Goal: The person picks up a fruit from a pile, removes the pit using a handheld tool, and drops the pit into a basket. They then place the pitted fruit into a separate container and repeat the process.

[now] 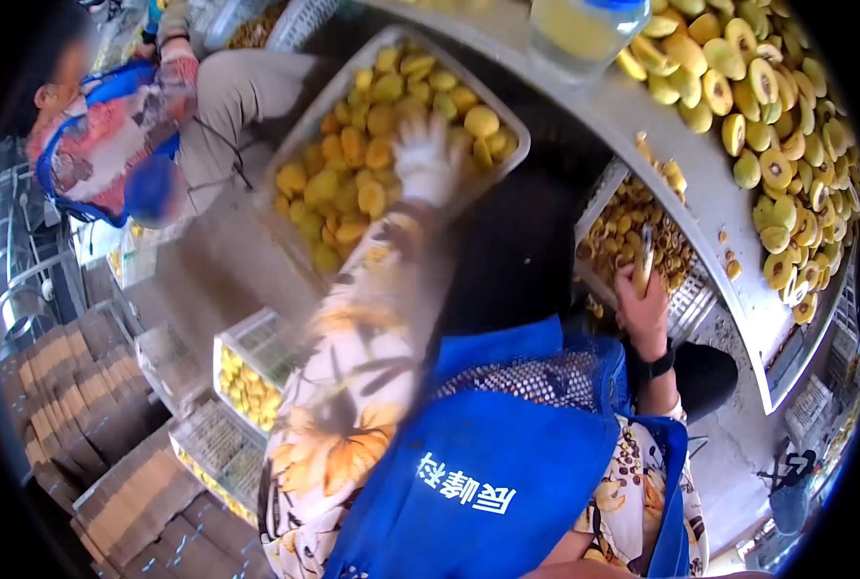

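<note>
A curved metal counter [710, 193] is seen at the upper right. A broad heap of halved yellow fruit [777, 106] is spread over its right part, with many cut faces turned up. A clear tub [580, 29] of yellow liquid is set near its left edge. A few loose fruit pieces [666, 172] and small scraps [729, 262] are scattered on the bare metal beside the heap

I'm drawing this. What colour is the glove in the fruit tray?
White. The glove shows best in the head view.
</note>
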`<state>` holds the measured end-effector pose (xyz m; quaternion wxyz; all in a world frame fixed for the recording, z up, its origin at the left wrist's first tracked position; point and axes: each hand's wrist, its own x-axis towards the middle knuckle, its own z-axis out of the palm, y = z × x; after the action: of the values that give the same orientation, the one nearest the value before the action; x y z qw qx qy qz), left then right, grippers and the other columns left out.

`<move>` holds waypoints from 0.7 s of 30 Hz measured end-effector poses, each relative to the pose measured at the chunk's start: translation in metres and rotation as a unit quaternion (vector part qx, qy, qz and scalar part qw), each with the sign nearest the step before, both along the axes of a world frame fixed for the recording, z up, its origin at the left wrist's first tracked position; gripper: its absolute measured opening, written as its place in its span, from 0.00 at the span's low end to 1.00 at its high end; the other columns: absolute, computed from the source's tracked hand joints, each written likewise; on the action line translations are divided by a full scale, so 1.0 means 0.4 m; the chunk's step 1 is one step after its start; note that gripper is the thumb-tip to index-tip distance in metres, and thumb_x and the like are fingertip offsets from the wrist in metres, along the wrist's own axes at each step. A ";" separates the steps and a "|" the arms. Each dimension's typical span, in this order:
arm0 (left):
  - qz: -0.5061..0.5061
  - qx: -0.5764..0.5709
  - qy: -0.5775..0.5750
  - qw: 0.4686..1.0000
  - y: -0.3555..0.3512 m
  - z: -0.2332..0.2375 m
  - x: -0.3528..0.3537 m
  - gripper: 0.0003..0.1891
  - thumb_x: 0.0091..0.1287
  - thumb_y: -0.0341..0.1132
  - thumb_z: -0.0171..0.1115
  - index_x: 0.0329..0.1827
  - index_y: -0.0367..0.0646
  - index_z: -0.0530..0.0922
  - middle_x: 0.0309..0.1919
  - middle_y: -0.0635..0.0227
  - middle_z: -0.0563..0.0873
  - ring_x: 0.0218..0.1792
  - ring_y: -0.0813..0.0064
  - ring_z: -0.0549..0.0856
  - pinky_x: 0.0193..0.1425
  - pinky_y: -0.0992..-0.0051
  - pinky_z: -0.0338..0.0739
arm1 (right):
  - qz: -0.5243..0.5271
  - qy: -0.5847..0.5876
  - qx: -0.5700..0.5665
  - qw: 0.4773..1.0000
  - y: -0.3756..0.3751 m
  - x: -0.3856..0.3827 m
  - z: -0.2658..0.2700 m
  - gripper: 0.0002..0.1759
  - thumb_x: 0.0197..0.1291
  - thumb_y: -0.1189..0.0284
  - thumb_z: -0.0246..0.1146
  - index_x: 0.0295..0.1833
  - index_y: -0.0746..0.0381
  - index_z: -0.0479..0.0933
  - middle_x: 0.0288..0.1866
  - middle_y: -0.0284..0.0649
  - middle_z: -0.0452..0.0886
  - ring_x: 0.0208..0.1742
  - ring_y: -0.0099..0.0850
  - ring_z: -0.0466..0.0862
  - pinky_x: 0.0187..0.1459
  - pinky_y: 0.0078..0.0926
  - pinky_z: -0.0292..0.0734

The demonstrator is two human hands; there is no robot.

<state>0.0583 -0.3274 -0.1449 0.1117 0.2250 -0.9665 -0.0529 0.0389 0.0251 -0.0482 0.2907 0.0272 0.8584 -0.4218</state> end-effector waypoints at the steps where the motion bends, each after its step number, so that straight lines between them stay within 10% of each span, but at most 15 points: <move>1: -0.060 -0.102 -0.036 0.992 0.039 0.004 -0.007 0.28 0.58 0.53 0.56 0.56 0.43 0.70 0.52 0.51 0.72 0.55 0.52 0.71 0.55 0.52 0.65 | -0.004 0.019 0.022 1.000 -0.001 -0.003 -0.005 0.12 0.55 0.68 0.63 0.37 0.67 0.74 0.23 0.47 0.78 0.22 0.37 0.79 0.28 0.32 0.74; 4: -0.113 -0.042 -0.032 0.992 0.050 -0.068 -0.015 0.38 0.56 0.59 0.55 0.64 0.40 0.65 0.56 0.49 0.73 0.54 0.51 0.73 0.56 0.54 0.67 | 0.057 0.247 0.038 0.967 0.018 0.029 -0.065 0.09 0.55 0.69 0.62 0.34 0.65 0.74 0.19 0.45 0.76 0.17 0.36 0.76 0.22 0.34 0.71; 13: -0.082 0.008 -0.065 0.994 0.071 -0.031 -0.055 0.38 0.56 0.60 0.55 0.60 0.38 0.65 0.57 0.51 0.69 0.55 0.52 0.71 0.58 0.53 0.63 | 0.005 0.121 -0.042 0.992 0.018 0.004 -0.007 0.12 0.51 0.68 0.63 0.34 0.67 0.76 0.22 0.43 0.79 0.24 0.32 0.80 0.30 0.30 0.75; 21: -0.101 0.070 -0.150 0.981 0.062 -0.034 -0.038 0.41 0.61 0.62 0.48 0.65 0.32 0.60 0.63 0.43 0.66 0.63 0.47 0.67 0.64 0.48 0.60 | 0.065 0.154 -0.015 0.986 0.073 0.068 0.037 0.19 0.50 0.62 0.63 0.43 0.64 0.76 0.31 0.55 0.80 0.33 0.52 0.81 0.35 0.42 0.77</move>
<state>0.0431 -0.3027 -0.1585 -0.0560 0.1389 -0.9839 -0.0972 0.0662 0.0543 -0.0336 0.1817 -0.0984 0.8864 -0.4143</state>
